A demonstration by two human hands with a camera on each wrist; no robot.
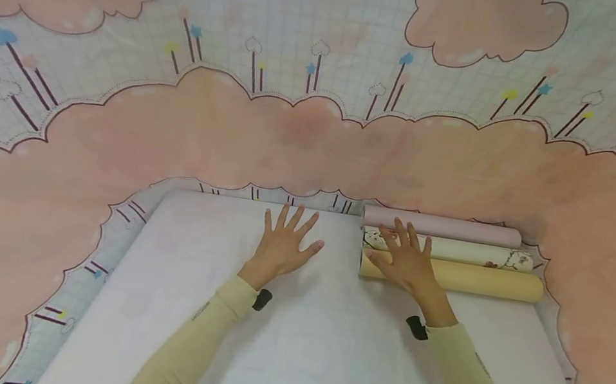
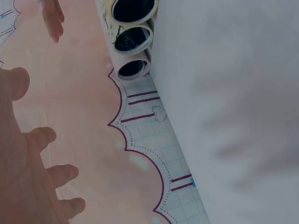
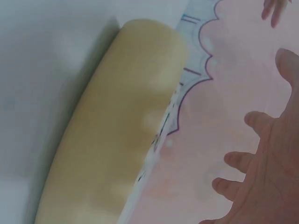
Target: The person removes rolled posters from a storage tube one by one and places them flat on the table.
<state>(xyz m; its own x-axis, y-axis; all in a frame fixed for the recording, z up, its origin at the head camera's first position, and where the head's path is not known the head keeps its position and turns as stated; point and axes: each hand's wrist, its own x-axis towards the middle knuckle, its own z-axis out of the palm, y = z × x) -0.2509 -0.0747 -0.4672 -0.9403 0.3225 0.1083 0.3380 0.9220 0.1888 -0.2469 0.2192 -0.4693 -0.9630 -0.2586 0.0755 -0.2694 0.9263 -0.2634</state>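
Both hands are spread with nothing in them. In the head view, my left hand point(image 1: 283, 247) hovers over the white tabletop point(image 1: 299, 346), left of three rolls. My right hand point(image 1: 408, 265) appears in front of the rolls' left ends; the right wrist view shows its fingers apart from them. Closest to me lies a plain yellow roll point(image 1: 489, 282). Behind it is a cream roll point(image 1: 458, 251) with a dark branch-like print, then a pale pink roll point(image 1: 455, 228). The left wrist view shows their hollow, dark ends, with the pink roll's end point(image 2: 132, 69) lowest.
A sheet printed with pink clouds point(image 1: 291, 144) and lollipop-like shapes surrounds the table at the back and sides. The rolls lie side by side along the table's back right edge. Each wrist carries a small black device, such as the left one point(image 1: 262, 300).
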